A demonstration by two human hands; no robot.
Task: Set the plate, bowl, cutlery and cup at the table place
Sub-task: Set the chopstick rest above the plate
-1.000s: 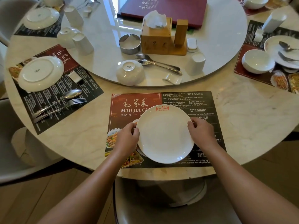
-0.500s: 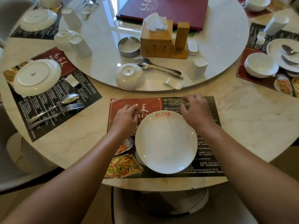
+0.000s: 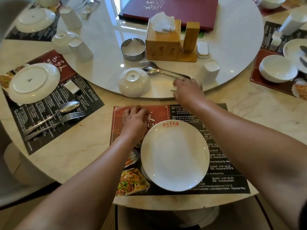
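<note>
A: Where's the plate (image 3: 174, 156)?
B: Face up on placemat (image 3: 221, 170), near table edge.
A: Hands?
B: Left hand (image 3: 134, 120) rests on placemat beside plate, fingers loosely curled, empty. Right hand (image 3: 188, 90) over turntable (image 3: 99, 72) rim, by fork (image 3: 147, 63) and spoon (image 3: 150, 70) handles; cannot tell if fingers grip. Bowl (image 3: 134, 82), cup (image 3: 210, 71) inverted there

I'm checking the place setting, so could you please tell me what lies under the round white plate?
The round white plate rests on a red-and-black printed paper placemat; the print beneath the plate is covered, so unseen.
</note>
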